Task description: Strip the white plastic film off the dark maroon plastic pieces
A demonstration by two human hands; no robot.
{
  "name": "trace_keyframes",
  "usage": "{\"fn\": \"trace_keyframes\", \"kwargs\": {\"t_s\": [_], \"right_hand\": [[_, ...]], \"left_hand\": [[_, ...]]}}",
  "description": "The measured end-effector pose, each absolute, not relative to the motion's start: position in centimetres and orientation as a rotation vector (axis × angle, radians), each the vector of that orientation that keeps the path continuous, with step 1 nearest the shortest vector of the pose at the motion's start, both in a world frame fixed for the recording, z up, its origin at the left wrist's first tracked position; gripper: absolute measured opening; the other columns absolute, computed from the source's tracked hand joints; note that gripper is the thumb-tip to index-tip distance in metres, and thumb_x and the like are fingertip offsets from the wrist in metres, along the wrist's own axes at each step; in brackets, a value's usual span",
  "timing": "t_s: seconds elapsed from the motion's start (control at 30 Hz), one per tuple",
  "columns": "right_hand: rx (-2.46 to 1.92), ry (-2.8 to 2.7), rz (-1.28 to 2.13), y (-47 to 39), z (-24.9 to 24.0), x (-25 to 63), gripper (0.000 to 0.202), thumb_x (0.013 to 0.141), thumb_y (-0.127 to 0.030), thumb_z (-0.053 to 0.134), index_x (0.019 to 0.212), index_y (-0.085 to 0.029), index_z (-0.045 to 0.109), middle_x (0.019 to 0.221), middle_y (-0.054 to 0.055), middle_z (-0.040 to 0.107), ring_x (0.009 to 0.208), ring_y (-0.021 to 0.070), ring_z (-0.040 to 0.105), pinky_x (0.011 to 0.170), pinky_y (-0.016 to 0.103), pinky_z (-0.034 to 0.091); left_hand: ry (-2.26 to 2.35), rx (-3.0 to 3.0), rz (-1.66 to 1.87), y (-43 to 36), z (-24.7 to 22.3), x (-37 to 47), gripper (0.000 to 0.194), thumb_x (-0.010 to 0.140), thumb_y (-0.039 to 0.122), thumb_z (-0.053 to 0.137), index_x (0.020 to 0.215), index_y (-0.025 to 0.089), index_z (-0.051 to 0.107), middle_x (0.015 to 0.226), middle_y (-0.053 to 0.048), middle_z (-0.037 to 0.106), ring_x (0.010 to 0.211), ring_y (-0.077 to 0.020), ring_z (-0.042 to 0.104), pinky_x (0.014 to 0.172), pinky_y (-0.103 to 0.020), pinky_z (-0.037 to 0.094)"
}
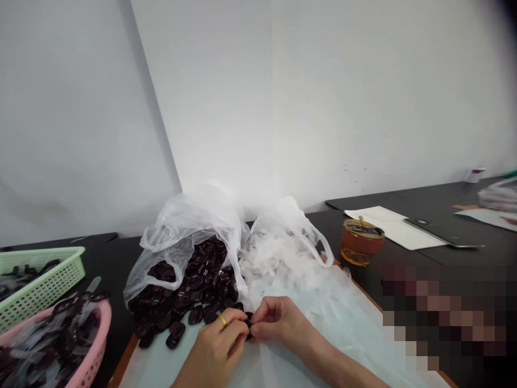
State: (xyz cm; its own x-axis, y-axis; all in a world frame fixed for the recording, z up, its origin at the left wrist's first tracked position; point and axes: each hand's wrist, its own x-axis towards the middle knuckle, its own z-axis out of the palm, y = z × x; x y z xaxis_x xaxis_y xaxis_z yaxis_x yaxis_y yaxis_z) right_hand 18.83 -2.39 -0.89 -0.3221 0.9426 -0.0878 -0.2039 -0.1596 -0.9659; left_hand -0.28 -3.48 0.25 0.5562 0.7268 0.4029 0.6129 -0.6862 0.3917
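Observation:
My left hand, with a gold ring on one finger, is closed in a pinch at the lower middle. My right hand meets it fingertip to fingertip. Between them is a small dark glossy piece, mostly covered by the fingers. Just beyond my left hand, a heap of similar dark brown, rounded pieces spills from a clear plastic bag. A second bag behind my right hand has small clear pieces spreading out of it. A pale sheet lies under both hands.
To the left stand a pink basket and a green basket, both holding dark pieces; clear strips show in the pink one. An amber glass jar, white paper and a phone lie right. A wall rises behind the black table.

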Motion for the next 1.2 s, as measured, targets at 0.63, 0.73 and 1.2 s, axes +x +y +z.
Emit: {"fn": "trace_keyframes", "kwargs": {"t_s": [0.63,0.73,1.2], "right_hand": [[-1.094,-1.512,1.505,-3.0,0.0,18.7,0.02,0.063,-0.012,0.07,0.083,-0.014,0.07,0.054,-0.005,0.061,0.049,0.0063,0.05,0.049,0.017,0.035],[-1.062,-1.496,1.499,-2.9,0.0,18.6,0.018,0.063,-0.009,0.068,0.08,-0.013,0.072,0.052,-0.006,0.06,0.047,0.0058,0.048,0.048,0.017,0.034],[-0.773,-1.02,1.722,-3.2,1.3,18.8,0.022,0.061,-0.019,0.084,0.076,-0.014,0.068,0.065,0.0,0.069,0.059,0.0114,0.063,0.064,0.025,0.048]], "left_hand": [[1.104,2.216,0.926,-3.7,-0.4,0.2,0.023,0.08,0.001,0.043,0.078,0.023,0.051,0.098,-0.005,0.054,0.086,-0.0171,0.062,0.077,-0.028,0.052],[1.084,2.169,0.937,-3.8,-0.4,0.3,0.021,0.082,0.004,0.043,0.078,0.023,0.05,0.099,-0.005,0.053,0.088,-0.0177,0.061,0.077,-0.029,0.052],[0.75,1.136,1.089,-3.2,-0.5,0.6,0.038,0.063,0.019,0.083,0.098,0.023,0.068,0.093,-0.005,0.07,0.089,-0.0209,0.065,0.078,-0.031,0.052]]}}
